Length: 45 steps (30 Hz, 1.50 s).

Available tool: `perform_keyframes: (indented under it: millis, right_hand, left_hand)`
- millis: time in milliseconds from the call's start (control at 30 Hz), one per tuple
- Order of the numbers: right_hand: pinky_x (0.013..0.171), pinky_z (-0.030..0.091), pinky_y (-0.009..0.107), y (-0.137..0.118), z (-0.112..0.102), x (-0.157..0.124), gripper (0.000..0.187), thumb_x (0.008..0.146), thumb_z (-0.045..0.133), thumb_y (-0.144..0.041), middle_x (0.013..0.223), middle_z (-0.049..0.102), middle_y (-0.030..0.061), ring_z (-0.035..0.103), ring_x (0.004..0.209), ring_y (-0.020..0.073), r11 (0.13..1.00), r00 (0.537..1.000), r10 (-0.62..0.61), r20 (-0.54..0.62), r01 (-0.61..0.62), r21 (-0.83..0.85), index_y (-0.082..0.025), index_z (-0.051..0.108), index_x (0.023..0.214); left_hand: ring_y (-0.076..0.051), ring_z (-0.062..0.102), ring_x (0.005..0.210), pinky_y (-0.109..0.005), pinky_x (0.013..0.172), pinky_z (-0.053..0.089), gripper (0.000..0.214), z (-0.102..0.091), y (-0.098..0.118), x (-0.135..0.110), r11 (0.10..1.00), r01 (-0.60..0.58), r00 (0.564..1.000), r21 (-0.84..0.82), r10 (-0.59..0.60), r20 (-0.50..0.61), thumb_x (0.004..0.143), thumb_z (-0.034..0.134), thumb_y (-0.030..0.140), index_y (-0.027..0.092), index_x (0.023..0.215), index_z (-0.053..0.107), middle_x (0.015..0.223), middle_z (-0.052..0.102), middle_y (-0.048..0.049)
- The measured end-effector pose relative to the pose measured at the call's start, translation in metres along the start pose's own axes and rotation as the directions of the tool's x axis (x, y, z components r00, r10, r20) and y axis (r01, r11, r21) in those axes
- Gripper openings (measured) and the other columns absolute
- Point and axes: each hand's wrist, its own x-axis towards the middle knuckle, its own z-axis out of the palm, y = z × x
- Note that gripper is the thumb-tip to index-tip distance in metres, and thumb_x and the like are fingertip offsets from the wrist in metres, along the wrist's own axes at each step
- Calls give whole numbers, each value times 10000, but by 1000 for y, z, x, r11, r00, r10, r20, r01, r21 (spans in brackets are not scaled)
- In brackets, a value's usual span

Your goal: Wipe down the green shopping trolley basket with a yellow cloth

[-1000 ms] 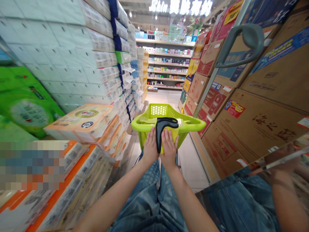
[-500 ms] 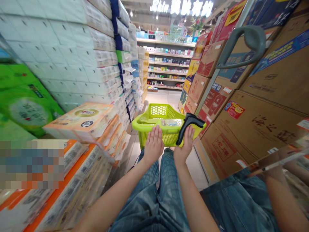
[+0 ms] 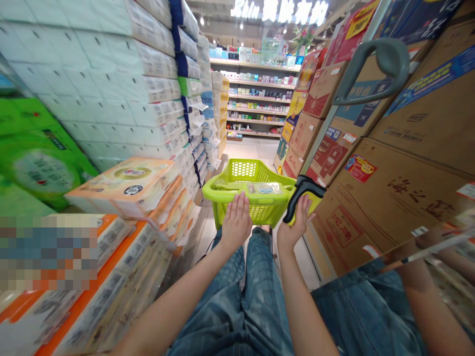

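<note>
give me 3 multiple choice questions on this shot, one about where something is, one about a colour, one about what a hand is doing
1. Where does the left hand rest?
A. On the near rim of the shopping basket
B. On the cardboard boxes
C. On the tissue packs

2. What colour is the shopping basket?
A. Blue
B. Lime green
C. Orange

3. What is the right hand doing?
A. Resting empty on the rim
B. Holding a yellow-and-black pad
C. Pressing on the tissue packs

Answers:
1. A, its fingers lie on the near rim.
2. B, the rim and mesh walls are lime green.
3. B, the pad sits in its fingers, beside the basket's corner.
</note>
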Motion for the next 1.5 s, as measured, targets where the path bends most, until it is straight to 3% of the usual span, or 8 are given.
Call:
perform_keyframes:
  millis: [333,500,633,900,1067,1200,1367,1500]
  right_hand:
    - [1205,46,571,-32,11,-31,644,890,368,-132,1434,537,118,383,1421,213,885,848,-452,276,465,22,-234,295,1521]
    - [1154,72,678,5,0,1,688,835,387,-166,1515,421,153,307,1458,281,987,987,-154,45,156,-36,-208,305,1517]
    - [1144,88,696,-14,5,0,701,819,392,-167,1544,371,152,244,1480,295,999,1000,18,-15,-18,39,-200,313,1515]
    - [1212,76,544,-32,12,-34,655,855,379,-105,1423,549,109,385,1420,203,882,843,-458,281,470,26,-225,353,1498]
    - [1165,61,658,10,-1,-4,657,851,396,-158,1506,433,159,297,1463,264,985,985,-168,45,169,-22,-198,333,1504]
    - [1151,99,682,-7,5,-4,655,864,383,-175,1551,353,163,239,1482,290,997,996,60,-59,-57,57,-187,310,1514]
    - [1199,145,569,-41,18,-37,634,893,351,-140,1481,478,124,283,1470,233,938,915,-347,204,339,75,-204,300,1521]
    - [1213,94,536,-16,11,-34,595,893,357,-114,1384,587,108,405,1408,204,867,840,-484,246,498,4,-226,395,1477]
  left_hand:
    - [-282,218,1482,-461,1175,284,711,-6,-10,-3,999,-45,999,0,45,31,879,449,171,32,1526,189,1562,290,-216]
    - [-279,239,1475,-460,1186,254,680,-1,-6,-1,998,-35,999,55,35,6,914,445,216,39,1524,203,1551,309,-224]
    - [-288,256,1469,-470,1177,272,677,1,-2,0,999,-17,999,42,18,-27,908,450,209,36,1519,217,1541,328,-228]
    - [-298,229,1476,-465,1172,281,705,-6,-9,-3,999,-47,999,13,47,18,872,463,179,23,1516,221,1553,300,-233]
    - [-288,243,1473,-462,1178,268,693,-6,-4,0,999,-28,999,40,27,19,916,432,211,35,1532,165,1554,294,-231]
    - [-299,222,1477,-482,1178,266,713,-4,-1,0,1000,-10,1000,21,10,12,912,438,211,28,1534,141,1560,273,-235]
    - [-305,198,1483,-483,1177,274,729,-7,-5,-2,1000,-21,998,11,21,53,877,471,187,15,1524,181,1569,257,-228]
    - [-287,214,1482,-454,1184,268,716,-10,-8,-2,999,-38,998,32,36,57,887,465,197,9,1520,191,1566,260,-229]
